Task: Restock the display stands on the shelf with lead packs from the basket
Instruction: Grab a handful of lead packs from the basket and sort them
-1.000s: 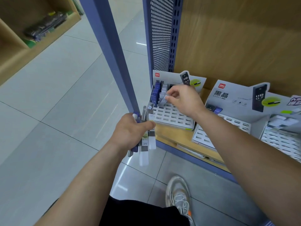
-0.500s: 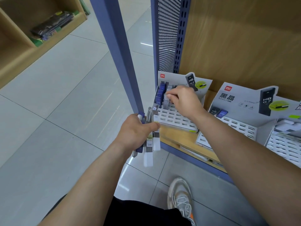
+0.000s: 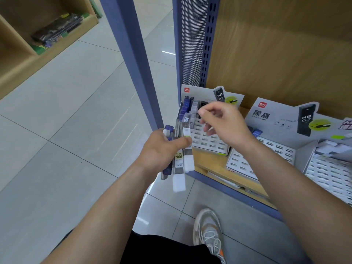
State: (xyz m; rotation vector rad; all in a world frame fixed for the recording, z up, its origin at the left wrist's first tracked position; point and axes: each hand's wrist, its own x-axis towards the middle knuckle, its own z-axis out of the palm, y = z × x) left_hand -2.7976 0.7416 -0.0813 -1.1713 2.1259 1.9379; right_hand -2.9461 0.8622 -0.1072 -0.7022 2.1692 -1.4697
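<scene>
The left hand (image 3: 163,149) holds a bunch of packs (image 3: 182,161) tight, with the thumb across them, just in front of the shelf (image 3: 211,164) edge. The right hand (image 3: 224,122) is up over the stand (image 3: 209,141), with its fingers loose and a bit bent, and I can see nothing in it. Blue packs (image 3: 185,108) and pale ones stand in rows at the back left of that stand, and the next stand (image 3: 266,149) sits just beside it on the shelf.
</scene>
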